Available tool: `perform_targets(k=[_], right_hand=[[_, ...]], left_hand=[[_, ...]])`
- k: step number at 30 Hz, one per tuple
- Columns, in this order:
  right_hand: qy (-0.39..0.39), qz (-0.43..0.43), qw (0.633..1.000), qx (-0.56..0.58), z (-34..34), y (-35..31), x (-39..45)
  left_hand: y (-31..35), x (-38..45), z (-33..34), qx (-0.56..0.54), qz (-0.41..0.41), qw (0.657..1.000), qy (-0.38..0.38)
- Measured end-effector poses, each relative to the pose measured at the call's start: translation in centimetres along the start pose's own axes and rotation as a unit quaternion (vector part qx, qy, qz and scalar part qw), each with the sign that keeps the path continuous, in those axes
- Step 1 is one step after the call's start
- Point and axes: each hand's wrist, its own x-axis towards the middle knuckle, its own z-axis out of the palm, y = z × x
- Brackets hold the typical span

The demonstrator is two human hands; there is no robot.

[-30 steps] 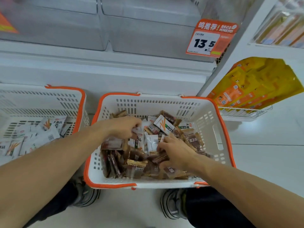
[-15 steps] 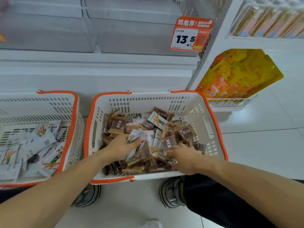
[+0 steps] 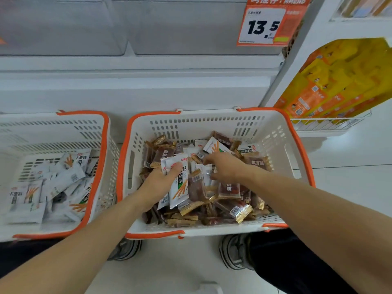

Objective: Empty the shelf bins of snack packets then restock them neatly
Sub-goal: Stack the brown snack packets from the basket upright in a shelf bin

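Note:
A white basket with an orange rim (image 3: 297,145) stands on the floor in front of me, filled with mixed brown and white snack packets (image 3: 224,200). My left hand (image 3: 158,183) holds a small stack of white packets (image 3: 177,183) above the pile, thumb pressed on top. My right hand (image 3: 224,168) reaches into the middle of the pile, its fingers curled at a white packet (image 3: 206,172). A second basket (image 3: 99,158) on the left holds only white packets (image 3: 53,187). Clear shelf bins (image 3: 180,26) stand above, showing no packets.
An orange price tag reading 13.5 (image 3: 267,24) hangs on the bin front. Yellow and orange bags (image 3: 331,85) fill a wire rack at the right. My shoes (image 3: 235,251) and dark trousers are just below the basket on the white floor.
My left hand has gathered white packets into a stack and lifted them. My right hand has moved from the basket's near edge up to the pile's middle.

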Motion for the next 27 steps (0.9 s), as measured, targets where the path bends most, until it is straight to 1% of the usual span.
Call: perform_targets(k=[1, 3, 5, 7, 9, 12, 16, 18, 21, 27], right_hand=[[-0.009, 0.002, 1.000, -0.008, 0.6, 0.1, 0.9], [-0.021, 0.000, 0.998, -0.058, 1.6, 0.6, 2.2], [-0.028, -0.013, 0.993, -0.112, 2.0, 0.8, 3.1], [-0.042, -0.018, 0.992, -0.119, 1.9, 0.9, 3.5], [-0.056, -0.025, 0.990, -0.130, 1.3, 0.8, 3.7], [-0.041, -0.030, 0.990, -0.133, 0.2, 1.0, 3.7], [-0.013, -0.035, 0.994, -0.099, -1.9, 1.0, 3.6], [-0.012, -0.035, 0.994, -0.104, -2.9, 0.9, 3.4], [-0.042, -0.010, 0.991, -0.128, -2.5, 1.4, 2.9], [-0.090, 0.023, 0.992, -0.081, -0.4, 2.6, 2.5]], left_hand=[[0.3, -0.1, -0.2, 0.035, 0.013, 0.999, 0.027], [0.7, -0.3, -0.5, 0.086, 0.029, 0.995, 0.050], [1.2, -0.2, -0.7, 0.103, 0.032, 0.993, 0.050], [1.5, 0.1, -0.7, 0.106, 0.021, 0.993, 0.043], [1.7, 0.5, -1.0, 0.094, 0.002, 0.995, 0.041], [1.3, 1.3, -1.6, 0.071, -0.029, 0.996, 0.050], [1.3, 1.9, -2.4, -0.039, -0.066, 0.993, 0.090], [1.6, 2.1, -2.6, -0.067, -0.069, 0.990, 0.101], [1.8, 1.7, -2.5, -0.082, -0.071, 0.988, 0.109], [1.6, 0.1, -1.7, -0.060, -0.077, 0.992, 0.083]])
